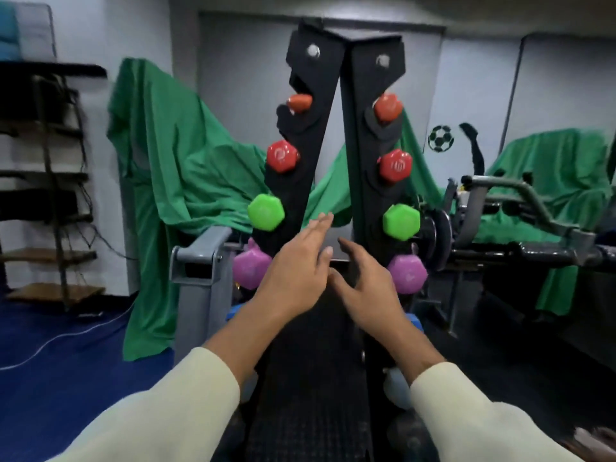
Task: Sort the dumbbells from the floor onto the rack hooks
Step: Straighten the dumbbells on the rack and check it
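Both sleeved arms extended toward rack [320, 135]; left hand [293, 271] fingers straight, right hand [363, 288] fingers spread, both empty.

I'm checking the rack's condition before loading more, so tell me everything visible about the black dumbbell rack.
The black dumbbell rack is two tall, matte, metal-looking uprights meeting at the top in a narrow A-shape, each with a silver bolt near the top and notched hooks down its outer edge. The hooks carry orange, red, green and purple dumbbells in pairs; the topmost notches look empty. Both hands hover before its lower middle.
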### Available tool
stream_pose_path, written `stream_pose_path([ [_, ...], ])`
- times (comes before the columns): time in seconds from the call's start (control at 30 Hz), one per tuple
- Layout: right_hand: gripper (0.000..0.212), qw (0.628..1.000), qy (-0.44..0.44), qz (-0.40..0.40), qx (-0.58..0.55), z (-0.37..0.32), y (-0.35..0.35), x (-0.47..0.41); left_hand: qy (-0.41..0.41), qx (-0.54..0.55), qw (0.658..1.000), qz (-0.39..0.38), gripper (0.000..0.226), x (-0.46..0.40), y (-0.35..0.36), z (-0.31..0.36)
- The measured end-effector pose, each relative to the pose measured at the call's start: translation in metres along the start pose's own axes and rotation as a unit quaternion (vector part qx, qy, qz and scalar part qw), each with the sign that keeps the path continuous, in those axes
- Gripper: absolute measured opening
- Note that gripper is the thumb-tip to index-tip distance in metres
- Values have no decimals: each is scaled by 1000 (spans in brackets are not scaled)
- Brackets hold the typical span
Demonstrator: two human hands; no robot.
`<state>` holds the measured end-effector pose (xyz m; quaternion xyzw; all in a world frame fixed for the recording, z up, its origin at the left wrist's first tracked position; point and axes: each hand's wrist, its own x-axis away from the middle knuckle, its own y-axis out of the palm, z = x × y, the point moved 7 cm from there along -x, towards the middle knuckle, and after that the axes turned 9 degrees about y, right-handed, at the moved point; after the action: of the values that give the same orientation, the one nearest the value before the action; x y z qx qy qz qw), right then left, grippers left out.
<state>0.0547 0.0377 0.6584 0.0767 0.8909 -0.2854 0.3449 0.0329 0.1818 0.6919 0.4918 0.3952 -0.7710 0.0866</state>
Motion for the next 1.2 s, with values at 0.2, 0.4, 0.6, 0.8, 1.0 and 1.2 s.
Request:
stream_pose_path([
  [0.2,62,997,-71,32,-9,-60,-39,-51,51,-41,996,63,56,-62,-49,18],
  [0.4,57,985,-117,123,-26,-107,-93,-87,90,-71,985,133,57,-111,-102,32],
  [0.6,58,979,-43,199,-5,-109,-140,-122,-42,-41,992,109,74,-144,-132,-6],
  [0.8,62,982,-22,186,33,-108,-145,-136,-146,-12,985,94,75,-159,-153,-37],
  [1.0,57,983,-48,165,71,-129,-131,-142,-121,28,990,69,65,-170,-143,-45],
  [1.2,46,969,-169,116,136,-175,-102,-154,-193,65,975,92,59,-175,-143,-67],
])
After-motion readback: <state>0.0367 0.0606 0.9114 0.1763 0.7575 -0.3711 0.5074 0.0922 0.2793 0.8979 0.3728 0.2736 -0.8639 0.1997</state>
